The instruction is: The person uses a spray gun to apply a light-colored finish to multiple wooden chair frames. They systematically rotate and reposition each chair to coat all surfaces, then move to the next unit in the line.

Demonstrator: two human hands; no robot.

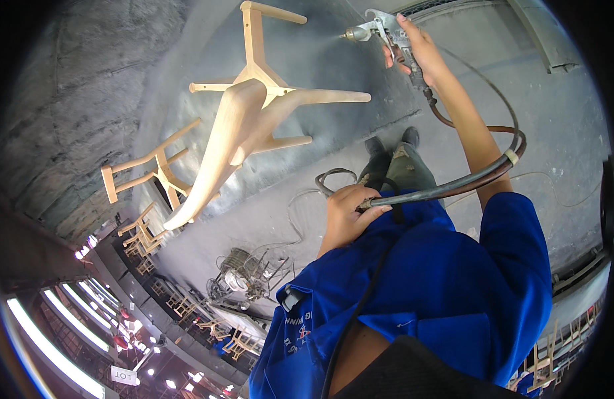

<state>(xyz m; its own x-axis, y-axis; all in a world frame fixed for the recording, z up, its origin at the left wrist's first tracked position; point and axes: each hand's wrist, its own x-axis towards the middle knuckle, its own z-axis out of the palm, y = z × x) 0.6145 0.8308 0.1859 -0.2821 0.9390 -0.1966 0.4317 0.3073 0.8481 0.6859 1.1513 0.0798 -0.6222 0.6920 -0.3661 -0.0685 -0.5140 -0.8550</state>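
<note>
A metal spray gun [380,28] is held at the upper right by the right hand [420,53], with fingers curled around its handle. Pale mist [329,48] is blown leftward, toward a light wooden chair frame [252,110] at upper centre. A grey hose [434,193] is clasped near the waist by the left hand [347,214], between thumb and bent fingers. Farther left, a 2nd wooden frame [165,174] is seen.

Pale lettering [296,327] on blue shirt [423,286]; dark upside-down lettering [126,375] on white sign [118,380].
</note>
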